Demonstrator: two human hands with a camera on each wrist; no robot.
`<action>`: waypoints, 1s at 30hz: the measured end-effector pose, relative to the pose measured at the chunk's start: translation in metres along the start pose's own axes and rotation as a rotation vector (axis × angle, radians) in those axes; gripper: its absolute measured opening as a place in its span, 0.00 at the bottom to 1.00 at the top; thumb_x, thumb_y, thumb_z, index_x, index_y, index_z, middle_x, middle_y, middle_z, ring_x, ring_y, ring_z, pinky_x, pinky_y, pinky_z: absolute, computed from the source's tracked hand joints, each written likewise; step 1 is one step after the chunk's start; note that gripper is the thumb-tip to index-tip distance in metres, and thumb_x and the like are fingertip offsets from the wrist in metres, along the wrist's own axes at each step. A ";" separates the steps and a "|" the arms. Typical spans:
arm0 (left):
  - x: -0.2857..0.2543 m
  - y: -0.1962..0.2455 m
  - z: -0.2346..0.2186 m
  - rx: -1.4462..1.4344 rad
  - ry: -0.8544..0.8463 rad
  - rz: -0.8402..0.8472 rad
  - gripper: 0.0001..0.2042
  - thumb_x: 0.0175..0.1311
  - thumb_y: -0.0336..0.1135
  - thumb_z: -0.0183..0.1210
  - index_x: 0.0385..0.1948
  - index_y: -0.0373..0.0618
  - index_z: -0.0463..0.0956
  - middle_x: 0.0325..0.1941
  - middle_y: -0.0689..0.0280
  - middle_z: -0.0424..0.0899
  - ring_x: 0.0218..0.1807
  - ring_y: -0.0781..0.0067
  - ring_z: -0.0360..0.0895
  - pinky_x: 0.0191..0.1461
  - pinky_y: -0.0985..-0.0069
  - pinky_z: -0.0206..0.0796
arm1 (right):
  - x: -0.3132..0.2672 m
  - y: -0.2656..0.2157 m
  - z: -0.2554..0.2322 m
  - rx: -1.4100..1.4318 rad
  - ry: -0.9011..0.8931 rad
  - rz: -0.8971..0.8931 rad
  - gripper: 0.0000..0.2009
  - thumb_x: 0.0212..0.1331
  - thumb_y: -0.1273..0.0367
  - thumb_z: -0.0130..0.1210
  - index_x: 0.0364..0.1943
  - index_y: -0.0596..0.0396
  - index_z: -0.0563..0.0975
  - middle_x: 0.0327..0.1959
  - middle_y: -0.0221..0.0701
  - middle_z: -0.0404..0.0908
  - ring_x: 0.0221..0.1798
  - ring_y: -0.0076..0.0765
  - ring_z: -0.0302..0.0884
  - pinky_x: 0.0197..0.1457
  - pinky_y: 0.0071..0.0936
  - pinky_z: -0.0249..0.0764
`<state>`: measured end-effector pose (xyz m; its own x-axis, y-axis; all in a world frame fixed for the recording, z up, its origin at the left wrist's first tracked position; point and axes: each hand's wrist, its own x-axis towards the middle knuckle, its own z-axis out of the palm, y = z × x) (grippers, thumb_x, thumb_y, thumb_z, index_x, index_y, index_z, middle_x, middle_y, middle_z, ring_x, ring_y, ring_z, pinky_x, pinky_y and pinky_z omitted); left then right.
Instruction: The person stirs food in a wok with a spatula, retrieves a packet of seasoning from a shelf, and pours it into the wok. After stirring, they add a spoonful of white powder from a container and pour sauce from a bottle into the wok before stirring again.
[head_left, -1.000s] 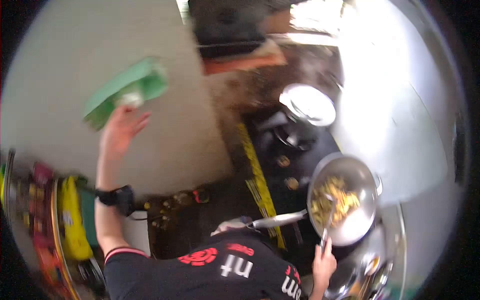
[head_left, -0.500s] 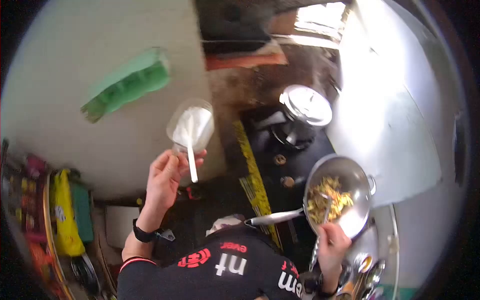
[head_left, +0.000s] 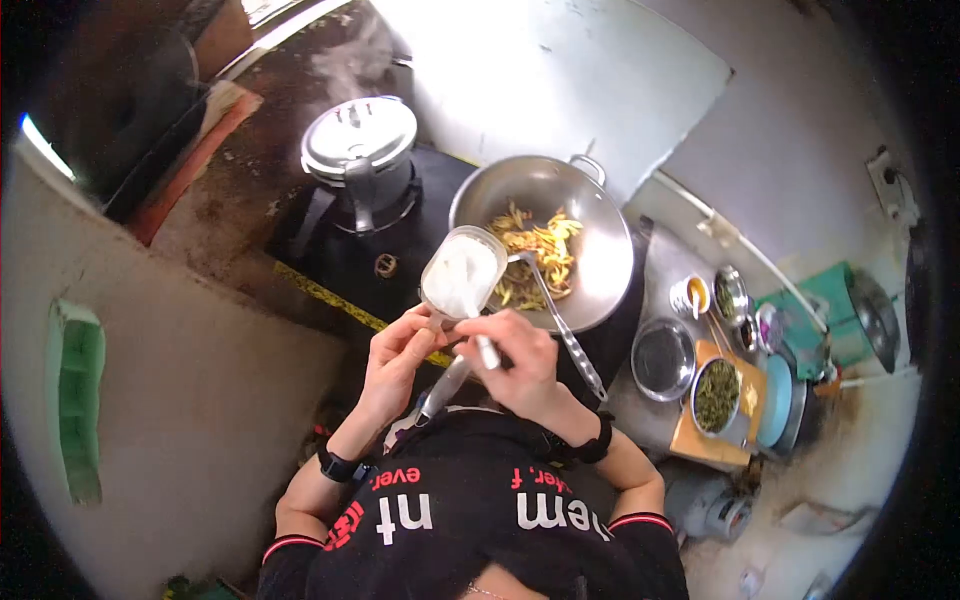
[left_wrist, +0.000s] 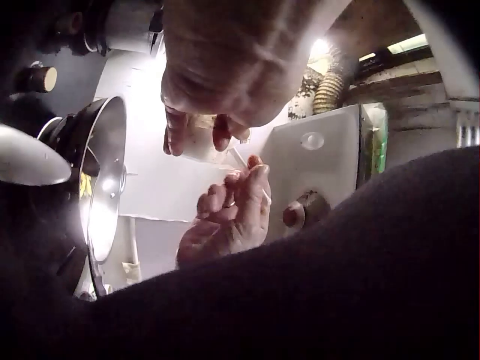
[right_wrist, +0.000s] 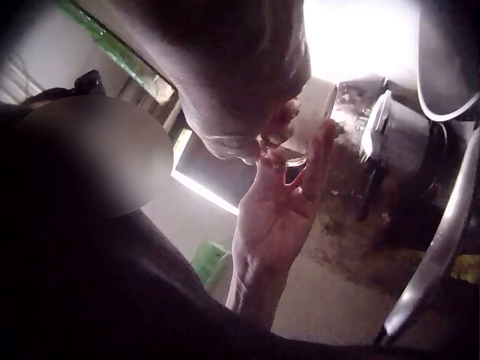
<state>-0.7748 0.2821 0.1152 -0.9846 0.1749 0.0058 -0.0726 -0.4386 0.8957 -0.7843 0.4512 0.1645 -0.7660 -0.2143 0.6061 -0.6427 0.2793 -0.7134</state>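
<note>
My left hand [head_left: 398, 362] holds a small clear plastic tub [head_left: 432, 290] of white powder [head_left: 465, 270] by its near edge. A white spoon [head_left: 488, 352] stands in the tub, its handle pinched in my right hand [head_left: 522, 362]. Both hands are over the near left side of a steel wok [head_left: 605, 245], close to its long handle [head_left: 440, 388]. Yellow and green food strips [head_left: 560, 245] lie in the wok. A slotted metal turner [head_left: 570, 340] leans on the wok's near rim, its head in the food, held by neither hand.
A steaming pressure cooker [head_left: 360, 140] stands on the black stove [head_left: 340, 265], left of the wok. To the right are a steel bowl of chopped greens [head_left: 716, 395], a wooden board [head_left: 690, 430] and an empty-looking steel bowl [head_left: 662, 360]. A green wall shelf [head_left: 80, 400] hangs at left.
The left hand took the tub from the green shelf and carried it to the wok. The right hand let go of the turner and took the spoon. The head view turned right.
</note>
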 end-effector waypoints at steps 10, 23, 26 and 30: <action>0.023 -0.002 -0.004 -0.033 -0.212 -0.112 0.09 0.65 0.32 0.50 0.34 0.34 0.72 0.57 0.57 0.67 0.53 0.64 0.73 0.60 0.68 0.63 | -0.006 -0.014 -0.040 -0.300 -0.005 0.040 0.10 0.52 0.79 0.54 0.40 0.60 0.76 0.32 0.37 0.78 0.26 0.35 0.76 0.28 0.26 0.71; 0.039 -0.009 -0.011 -0.108 -0.266 -0.153 0.12 0.66 0.37 0.48 0.37 0.34 0.71 0.54 0.55 0.70 0.55 0.59 0.71 0.61 0.59 0.63 | -0.024 0.011 -0.023 -0.465 0.050 -0.182 0.17 0.44 0.80 0.57 0.43 0.62 0.74 0.33 0.34 0.77 0.30 0.33 0.77 0.29 0.26 0.75; 0.037 -0.004 -0.007 -0.044 -0.236 -0.178 0.12 0.66 0.36 0.48 0.38 0.34 0.72 0.56 0.55 0.69 0.56 0.59 0.71 0.61 0.59 0.63 | -0.022 0.005 -0.023 -0.436 0.127 -0.183 0.15 0.47 0.80 0.55 0.43 0.61 0.74 0.32 0.33 0.77 0.28 0.34 0.77 0.29 0.25 0.75; 0.041 -0.011 -0.009 0.024 -0.235 -0.135 0.11 0.66 0.36 0.48 0.35 0.34 0.73 0.57 0.54 0.68 0.56 0.60 0.71 0.60 0.61 0.63 | -0.021 0.002 -0.025 -0.082 0.186 0.220 0.08 0.59 0.75 0.48 0.41 0.59 0.74 0.23 0.30 0.74 0.19 0.22 0.71 0.22 0.17 0.68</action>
<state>-0.8153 0.2863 0.1019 -0.9019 0.4317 -0.0139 -0.1943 -0.3767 0.9057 -0.7691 0.4798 0.1597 -0.8659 0.0326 0.4991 -0.4519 0.3768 -0.8086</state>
